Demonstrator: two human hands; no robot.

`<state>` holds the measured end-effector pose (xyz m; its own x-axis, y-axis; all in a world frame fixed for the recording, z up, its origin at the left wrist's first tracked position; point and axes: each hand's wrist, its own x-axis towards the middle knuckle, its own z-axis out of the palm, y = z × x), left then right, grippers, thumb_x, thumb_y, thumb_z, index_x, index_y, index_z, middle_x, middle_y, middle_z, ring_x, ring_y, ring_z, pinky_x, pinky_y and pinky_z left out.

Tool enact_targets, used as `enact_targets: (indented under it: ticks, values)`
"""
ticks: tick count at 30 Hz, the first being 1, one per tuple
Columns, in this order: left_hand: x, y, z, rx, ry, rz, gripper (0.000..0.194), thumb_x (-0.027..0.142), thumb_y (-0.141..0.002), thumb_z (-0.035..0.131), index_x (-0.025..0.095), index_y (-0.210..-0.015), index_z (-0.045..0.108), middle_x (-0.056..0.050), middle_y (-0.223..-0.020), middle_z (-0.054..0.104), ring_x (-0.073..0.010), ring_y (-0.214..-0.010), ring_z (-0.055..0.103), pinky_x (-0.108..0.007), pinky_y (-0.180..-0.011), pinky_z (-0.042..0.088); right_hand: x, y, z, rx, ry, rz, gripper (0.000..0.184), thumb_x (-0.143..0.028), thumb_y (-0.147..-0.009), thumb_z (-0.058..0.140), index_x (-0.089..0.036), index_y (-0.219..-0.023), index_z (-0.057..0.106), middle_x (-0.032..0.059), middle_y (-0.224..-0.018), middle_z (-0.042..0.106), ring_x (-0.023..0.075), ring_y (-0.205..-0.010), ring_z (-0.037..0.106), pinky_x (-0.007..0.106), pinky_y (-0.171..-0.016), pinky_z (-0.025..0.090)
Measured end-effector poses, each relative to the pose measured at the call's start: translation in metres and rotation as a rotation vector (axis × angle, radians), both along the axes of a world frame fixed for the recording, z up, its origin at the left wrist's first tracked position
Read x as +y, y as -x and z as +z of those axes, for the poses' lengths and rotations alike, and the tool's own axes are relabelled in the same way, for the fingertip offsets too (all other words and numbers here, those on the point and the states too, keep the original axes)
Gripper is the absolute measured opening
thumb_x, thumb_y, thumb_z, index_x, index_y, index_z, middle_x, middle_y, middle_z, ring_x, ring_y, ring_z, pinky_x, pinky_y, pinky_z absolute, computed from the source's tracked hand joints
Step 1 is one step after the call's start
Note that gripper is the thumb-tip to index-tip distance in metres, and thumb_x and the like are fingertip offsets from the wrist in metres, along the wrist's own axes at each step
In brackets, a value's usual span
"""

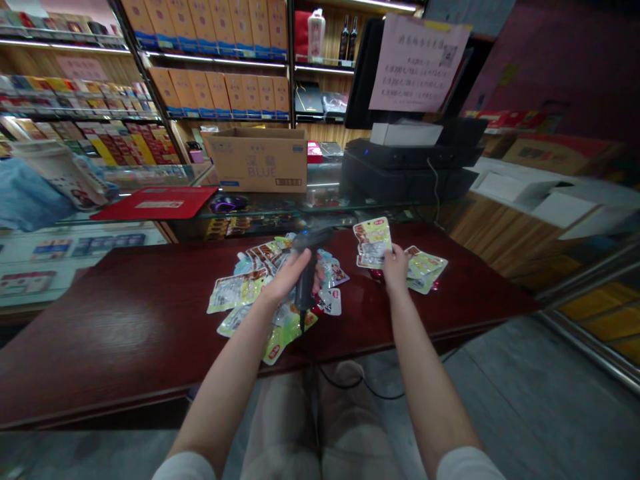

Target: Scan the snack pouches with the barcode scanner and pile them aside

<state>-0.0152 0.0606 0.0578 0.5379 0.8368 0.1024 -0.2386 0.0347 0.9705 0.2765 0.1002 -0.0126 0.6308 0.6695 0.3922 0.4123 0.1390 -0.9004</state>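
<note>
My left hand (290, 275) is wrapped round the grip of a black handheld barcode scanner (305, 283), whose head points right over a heap of snack packets (237, 293). The heap mixes green, white and brown shiny pouches on the dark red table. Pinched in my right hand (396, 265) is a green and white snack packet (373, 240), raised with a printed face toward me. Just right of that hand, a few more green packets (427, 267) lie on the tabletop. My fingertips behind the scanner grip are partly hidden.
A dark red wooden table (125, 320) spans the front. Behind it stand an open cardboard box (260, 163), a red folder (157, 202), a computer mouse (229, 203) and a monitor with a pink paper sign (417, 63). The scanner's black cable (345, 385) hangs near my knees.
</note>
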Motion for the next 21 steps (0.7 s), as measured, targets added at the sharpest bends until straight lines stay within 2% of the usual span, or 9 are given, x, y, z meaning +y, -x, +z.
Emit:
enact_targets:
  ticks: [4, 7, 10, 12, 16, 21]
  values:
    - [0.001, 0.007, 0.005, -0.015, 0.019, 0.091, 0.077, 0.08, -0.072, 0.066, 0.014, -0.111, 0.06, -0.003, -0.069, 0.067, -0.0154, -0.048, 0.061, -0.026, -0.043, 0.047, -0.021, -0.037, 0.008, -0.272, 0.138, -0.129, 0.036, -0.024, -0.078, 0.04, -0.014, -0.101, 0.066, 0.0163, -0.1, 0.068, 0.0292, -0.096, 0.06, 0.047, -0.097, 0.044]
    - [0.001, 0.017, 0.005, -0.014, 0.027, 0.175, 0.072, 0.077, -0.075, 0.065, 0.013, -0.108, 0.063, -0.003, -0.065, 0.065, -0.0145, -0.047, 0.059, -0.025, -0.042, 0.043, -0.038, -0.058, 0.016, -0.337, 0.244, -0.198, 0.045, -0.019, -0.08, 0.041, -0.013, -0.119, 0.062, 0.0158, -0.101, 0.067, 0.0287, -0.094, 0.06, 0.044, -0.091, 0.045]
    - [0.0, 0.029, 0.004, -0.002, 0.028, 0.214, 0.073, 0.08, -0.075, 0.063, 0.012, -0.103, 0.067, -0.003, -0.06, 0.063, -0.0142, -0.044, 0.056, -0.024, -0.04, 0.039, -0.049, -0.07, 0.022, -0.354, 0.415, -0.249, 0.053, -0.018, -0.084, 0.041, -0.016, -0.136, 0.053, 0.0137, -0.099, 0.066, 0.0275, -0.086, 0.061, 0.041, -0.084, 0.046]
    - [0.0, 0.034, 0.003, -0.002, 0.022, 0.217, 0.075, 0.081, -0.073, 0.063, 0.012, -0.103, 0.067, -0.003, -0.059, 0.062, -0.0138, -0.043, 0.054, -0.024, -0.04, 0.039, -0.051, -0.072, 0.023, -0.378, 0.511, -0.238, 0.051, -0.016, -0.086, 0.04, -0.016, -0.135, 0.055, 0.0143, -0.101, 0.066, 0.0273, -0.087, 0.061, 0.041, -0.084, 0.047]
    - [-0.001, 0.044, 0.001, -0.038, 0.02, 0.188, 0.076, 0.079, -0.071, 0.067, 0.012, -0.107, 0.065, -0.002, -0.064, 0.064, -0.0116, -0.043, 0.053, -0.024, -0.041, 0.04, -0.051, -0.068, 0.02, -0.438, 0.622, -0.192, 0.042, -0.017, -0.088, 0.039, -0.012, -0.12, 0.066, 0.0185, -0.115, 0.065, 0.0305, -0.104, 0.06, 0.044, -0.093, 0.046]
    - [-0.009, 0.059, -0.003, -0.059, 0.043, 0.155, 0.077, 0.078, -0.071, 0.068, 0.012, -0.109, 0.061, -0.003, -0.068, 0.066, -0.011, -0.044, 0.054, -0.022, -0.04, 0.038, -0.056, -0.054, 0.021, -0.473, 0.632, -0.309, 0.042, -0.03, -0.092, 0.041, -0.014, -0.123, 0.065, 0.0233, -0.136, 0.053, 0.0393, -0.124, 0.05, 0.056, -0.099, 0.041]
